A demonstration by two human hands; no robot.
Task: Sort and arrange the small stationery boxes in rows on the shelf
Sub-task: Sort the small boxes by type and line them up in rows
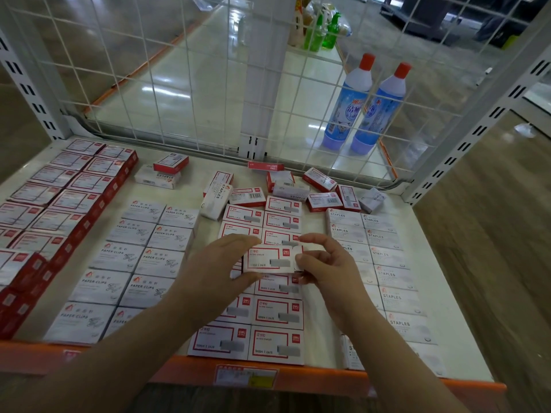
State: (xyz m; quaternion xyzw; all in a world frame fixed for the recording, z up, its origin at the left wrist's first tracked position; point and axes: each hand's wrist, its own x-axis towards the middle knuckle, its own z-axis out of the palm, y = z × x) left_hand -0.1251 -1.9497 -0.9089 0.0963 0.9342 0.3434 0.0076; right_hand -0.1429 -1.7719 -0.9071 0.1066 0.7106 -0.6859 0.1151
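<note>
1. White shelf [307, 347] with an orange front lip [298, 380] carries many small stationery boxes; a white wire grid [185, 84] backs it.
2. Left hand [220, 272] and right hand [322, 263] together hold one red-bordered staple box [268, 259] — lifted just above the middle rows, label up.
3. Left hand: thumb on the box's near edge, fingers curled over its far left corner — grasping it.
4. Right hand: fingertips pinch the box's right end, where a flap stands slightly open.
5. Middle rows [274, 311]: two columns of the same red-bordered boxes run front to back, edges touching, directly under the held box.
6. Left of those, paper clip boxes [140, 263] lie in two neat columns, white with grey print.
7. Far left, red-sided boxes [59, 204] sit in stacked rows reaching the shelf's left edge.
8. Right side, white boxes marked STAPLES [384, 263] form two columns next to the right forearm.
9. Rear of the shelf: a loose jumble of unsorted boxes [298, 189], some on their sides, some tilted; two more [164, 171] are stacked apart near the back left.
10. Beyond the grid, two blue bottles with red caps [366, 105] stand on another shelf; green spray bottles [325, 31] sit further back.
11. Price label [246, 377] is fixed to the orange lip, text unreadable.
</note>
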